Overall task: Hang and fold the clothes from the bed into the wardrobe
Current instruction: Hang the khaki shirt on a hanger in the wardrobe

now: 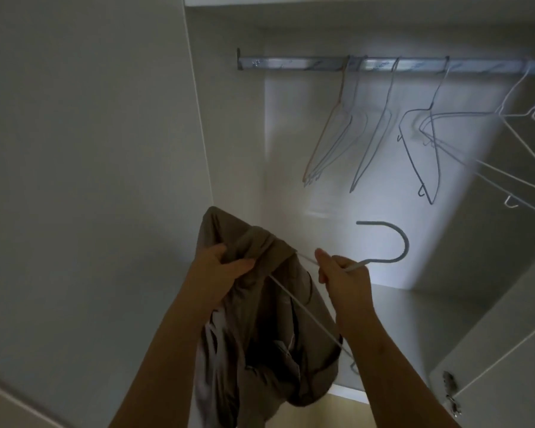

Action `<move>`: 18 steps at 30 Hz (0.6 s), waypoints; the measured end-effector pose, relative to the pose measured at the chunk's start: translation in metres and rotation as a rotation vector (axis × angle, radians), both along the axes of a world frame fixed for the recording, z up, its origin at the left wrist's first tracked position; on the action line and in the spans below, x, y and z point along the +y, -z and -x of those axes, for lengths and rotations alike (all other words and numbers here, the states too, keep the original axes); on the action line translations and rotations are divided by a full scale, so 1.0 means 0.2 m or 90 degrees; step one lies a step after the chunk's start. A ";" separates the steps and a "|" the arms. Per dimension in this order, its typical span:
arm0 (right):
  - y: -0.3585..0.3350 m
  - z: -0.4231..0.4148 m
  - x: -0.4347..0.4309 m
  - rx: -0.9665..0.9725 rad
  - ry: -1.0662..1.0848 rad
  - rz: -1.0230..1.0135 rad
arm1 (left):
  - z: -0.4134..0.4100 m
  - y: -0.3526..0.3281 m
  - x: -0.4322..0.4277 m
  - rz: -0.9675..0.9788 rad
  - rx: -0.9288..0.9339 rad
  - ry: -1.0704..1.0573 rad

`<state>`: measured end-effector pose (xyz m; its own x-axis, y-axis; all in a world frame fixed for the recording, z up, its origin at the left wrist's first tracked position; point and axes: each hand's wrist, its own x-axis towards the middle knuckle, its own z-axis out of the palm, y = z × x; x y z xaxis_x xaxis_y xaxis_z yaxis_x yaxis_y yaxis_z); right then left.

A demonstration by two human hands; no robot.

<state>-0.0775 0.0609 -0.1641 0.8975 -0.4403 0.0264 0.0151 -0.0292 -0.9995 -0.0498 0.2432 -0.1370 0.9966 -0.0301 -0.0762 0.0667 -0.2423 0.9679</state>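
The garment (260,335) is coloured plain taupe, with a paler grey lining. The held hanger (383,242) is finished white, its hook grey-blue. The wardrobe panels (291,134) are white. The rail (291,63) is silver. The leftmost hung hanger (322,135) is tinted pink.

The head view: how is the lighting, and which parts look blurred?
In the head view the scene is dim, with one bright patch on the wardrobe back wall; the empty hangers on the rail are smeared by blur; the left hand on the garment and the right hand on the held hanger look sharper.
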 end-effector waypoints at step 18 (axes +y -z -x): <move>-0.08 0.00 -0.07 -0.166 0.209 0.225 | -0.08 -0.01 -0.12 -0.507 -0.373 0.061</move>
<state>-0.0769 0.0469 -0.1480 0.6587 -0.6195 0.4270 0.1946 -0.4079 -0.8920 -0.0348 0.2186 -0.1359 0.8791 -0.2671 0.3949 -0.4245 -0.8156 0.3932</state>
